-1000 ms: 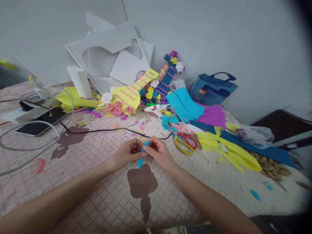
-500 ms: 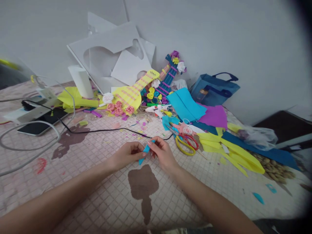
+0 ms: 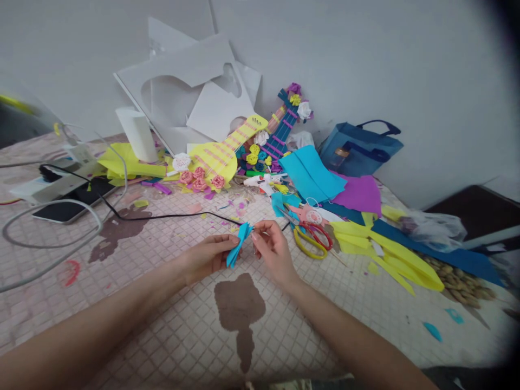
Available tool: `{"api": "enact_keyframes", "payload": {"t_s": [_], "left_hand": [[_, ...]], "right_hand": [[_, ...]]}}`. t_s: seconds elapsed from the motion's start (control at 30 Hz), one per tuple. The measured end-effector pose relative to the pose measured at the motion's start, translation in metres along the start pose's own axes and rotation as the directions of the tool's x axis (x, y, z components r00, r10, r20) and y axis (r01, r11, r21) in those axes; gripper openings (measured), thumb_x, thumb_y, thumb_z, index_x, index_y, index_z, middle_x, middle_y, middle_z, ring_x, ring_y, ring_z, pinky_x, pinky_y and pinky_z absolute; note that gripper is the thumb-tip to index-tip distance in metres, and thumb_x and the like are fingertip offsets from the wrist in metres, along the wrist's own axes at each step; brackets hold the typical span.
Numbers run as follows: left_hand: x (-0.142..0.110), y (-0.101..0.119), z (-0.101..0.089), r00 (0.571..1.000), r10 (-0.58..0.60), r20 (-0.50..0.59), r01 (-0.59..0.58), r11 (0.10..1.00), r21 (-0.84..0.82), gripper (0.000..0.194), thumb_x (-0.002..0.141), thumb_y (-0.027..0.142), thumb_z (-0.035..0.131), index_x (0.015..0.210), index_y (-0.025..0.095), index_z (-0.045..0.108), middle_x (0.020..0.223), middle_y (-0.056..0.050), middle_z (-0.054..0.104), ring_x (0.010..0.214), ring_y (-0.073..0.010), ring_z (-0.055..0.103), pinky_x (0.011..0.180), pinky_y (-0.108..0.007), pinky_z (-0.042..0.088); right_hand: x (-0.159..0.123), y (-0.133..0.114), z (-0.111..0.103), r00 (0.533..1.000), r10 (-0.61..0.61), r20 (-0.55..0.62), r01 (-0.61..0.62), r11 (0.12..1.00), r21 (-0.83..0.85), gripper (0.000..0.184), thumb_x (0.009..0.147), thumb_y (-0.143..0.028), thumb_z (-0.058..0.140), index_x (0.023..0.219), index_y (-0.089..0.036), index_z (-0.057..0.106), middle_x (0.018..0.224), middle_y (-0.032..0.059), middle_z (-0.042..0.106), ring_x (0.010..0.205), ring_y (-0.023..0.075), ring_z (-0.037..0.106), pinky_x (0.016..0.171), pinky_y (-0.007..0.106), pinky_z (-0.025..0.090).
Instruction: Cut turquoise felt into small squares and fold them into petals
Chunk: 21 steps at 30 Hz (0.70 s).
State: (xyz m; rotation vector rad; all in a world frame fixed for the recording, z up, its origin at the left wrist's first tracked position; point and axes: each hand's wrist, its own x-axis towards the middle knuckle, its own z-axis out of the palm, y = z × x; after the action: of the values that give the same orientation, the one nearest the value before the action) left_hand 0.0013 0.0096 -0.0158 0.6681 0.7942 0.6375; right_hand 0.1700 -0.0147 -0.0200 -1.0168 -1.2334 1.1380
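A small piece of blue crepe paper (image 3: 239, 245), folded in layers and pinched narrow at its middle, is held at a slant above the table. My left hand (image 3: 212, 253) is closed on its left side, thumb on top. At the upper right edge of the paper, my right hand (image 3: 271, 246) has thumb and forefinger pinched together; the exact contact is partly hidden. Right of my hands lie scissors (image 3: 311, 241) with red and yellow handles. A white glue gun (image 3: 262, 183) rests farther back.
A black cable (image 3: 162, 218) crosses behind my hands. At the back stand a yellow paper guitar (image 3: 217, 157), a blue one (image 3: 280, 132) and white board offcuts (image 3: 179, 62). Blue sheets (image 3: 312, 173), yellow paper (image 3: 390, 254) and peanuts (image 3: 457, 281) lie right; a power strip (image 3: 49, 187) and phone (image 3: 69, 208) lie left.
The blue paper has turned, and its ends now show spread layers instead of one narrow strip. My right hand has shifted to its upper right edge, while my left hand keeps hold.
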Motion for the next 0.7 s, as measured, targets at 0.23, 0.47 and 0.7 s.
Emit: {"api": "enact_keyframes", "payload": {"t_s": [0.23,0.47,0.7], "left_hand": [[0.0029,-0.0029,-0.0025,1.000,-0.005,0.018,0.006,0.999,-0.052,0.015,0.073,0.024,0.073,0.075,0.014,0.063,0.067,0.002,0.061,0.058,-0.0065,0.053,0.056,-0.019,0.040],[0.0048,-0.0043,-0.0049,0.999,0.040,0.027,-0.039,0.998,-0.058,0.015,0.075,0.024,0.072,0.074,0.013,0.062,0.066,0.001,0.060,0.057,-0.0066,0.052,0.053,-0.019,0.040],[0.0029,-0.0004,-0.0029,0.999,0.052,0.002,-0.051,0.992,-0.116,0.019,0.069,0.024,0.077,0.073,0.014,0.061,0.065,0.002,0.059,0.058,-0.0077,0.054,0.056,-0.020,0.043]], "right_hand": [[-0.0008,0.0012,0.0012,0.999,-0.012,0.035,0.012,1.000,-0.007,0.025,0.081,-0.031,0.060,0.100,-0.024,0.045,0.083,-0.0016,0.050,0.060,0.0095,0.047,0.049,0.022,0.038],[-0.0005,0.0046,0.0025,1.000,-0.010,0.026,0.011,1.000,-0.014,0.027,0.081,-0.030,0.058,0.103,-0.026,0.043,0.082,-0.0021,0.049,0.056,0.0092,0.046,0.045,0.022,0.037],[-0.0025,0.0044,0.0025,0.999,-0.035,0.027,0.036,0.999,-0.025,0.023,0.083,-0.030,0.056,0.102,-0.025,0.044,0.083,-0.0021,0.048,0.054,0.0084,0.044,0.044,0.022,0.036]]}}
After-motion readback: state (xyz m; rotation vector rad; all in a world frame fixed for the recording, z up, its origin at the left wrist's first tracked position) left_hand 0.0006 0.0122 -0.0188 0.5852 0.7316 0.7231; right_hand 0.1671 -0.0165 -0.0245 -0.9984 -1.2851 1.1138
